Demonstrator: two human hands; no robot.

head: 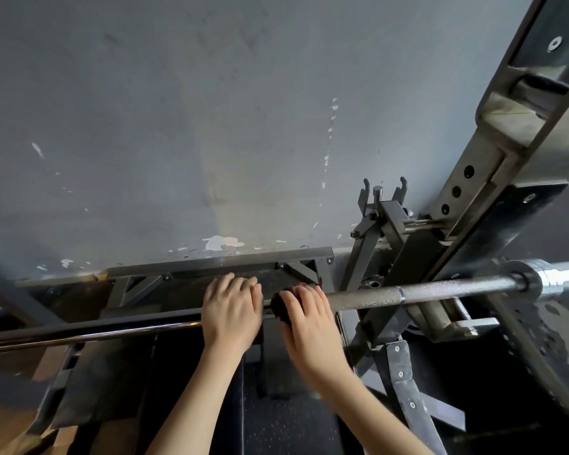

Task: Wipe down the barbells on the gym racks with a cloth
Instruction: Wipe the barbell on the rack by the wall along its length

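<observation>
Barbell (368, 300) lies level across the view, resting on the rack (467, 198) at the right, with its shaft running from the lower left edge up to a bright chrome sleeve (562, 274) at the far right. The stretch of shaft left of the hands looks dark and glossy, while the stretch to their right is grey and rough-textured. Both hands sit on the bar near its middle, close beside each other. The left hand (232, 313) grips the bare shaft from above, its fingers (240, 284) curled over the far side of the bar. The right hand (306, 320) grips a dark red cloth (280, 311) that is bunched round the shaft, fingers curled over it and clamped on the cloth and the bar together; a fold of the cloth shows between the two hands. Behind the bar stands a grey wall (211, 126) with patches of chipped paint. Below the forearms lies the dark speckled pad of a bench (293, 428).
</observation>
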